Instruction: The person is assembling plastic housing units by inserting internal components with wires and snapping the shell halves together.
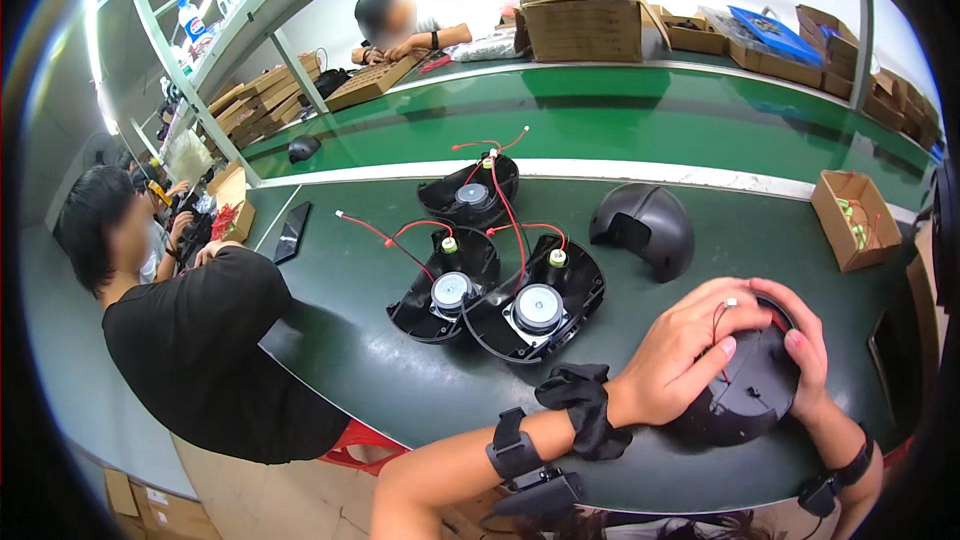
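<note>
Both hands (690, 360) around black speaker shell (750, 390)

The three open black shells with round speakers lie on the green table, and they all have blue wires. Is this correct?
Not quite: the wires are red, not blue, as the head view shows. The three open black shells with round speakers do lie on the green table.

Bright overhead strip light (97, 50) at left, soft shadows, strong fisheye bending, dark rim
</note>
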The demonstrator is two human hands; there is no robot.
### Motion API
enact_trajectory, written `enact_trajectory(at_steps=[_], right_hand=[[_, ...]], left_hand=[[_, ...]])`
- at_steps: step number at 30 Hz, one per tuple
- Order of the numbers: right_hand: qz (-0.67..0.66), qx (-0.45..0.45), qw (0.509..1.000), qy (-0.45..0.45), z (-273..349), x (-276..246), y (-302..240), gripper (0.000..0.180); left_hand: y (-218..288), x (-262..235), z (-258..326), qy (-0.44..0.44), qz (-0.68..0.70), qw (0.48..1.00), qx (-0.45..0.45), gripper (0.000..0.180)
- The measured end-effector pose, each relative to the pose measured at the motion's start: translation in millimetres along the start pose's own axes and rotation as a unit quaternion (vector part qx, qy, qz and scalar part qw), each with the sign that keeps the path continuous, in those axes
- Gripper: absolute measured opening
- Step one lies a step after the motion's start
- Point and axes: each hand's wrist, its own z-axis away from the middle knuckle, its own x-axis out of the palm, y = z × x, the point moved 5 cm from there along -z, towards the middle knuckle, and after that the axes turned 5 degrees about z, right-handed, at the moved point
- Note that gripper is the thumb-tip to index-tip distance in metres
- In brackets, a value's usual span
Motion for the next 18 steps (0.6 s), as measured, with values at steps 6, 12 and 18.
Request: enact_trajectory(at_steps=[6,12,18], right_hand=[[-0.016,-0.027,0.997,0.077,-10.4,-4.3,6.7,0.065],[-0.071,-0.041,0.981,0.177,-0.8,8.2,12.6,0.051],[-0.021,-0.037,0.98,0.193,11.6,14.8,7.9,0.046]], left_hand=[[-19.0,-13.1,10.5,0.182,-0.015,0.98,-0.083,0.055],[-8.4,8.9,18.8,0.192,0.04,0.975,-0.108,0.082],[-13.2,-3.2,12.2,0.244,-0.005,0.965,-0.09,0.06]])
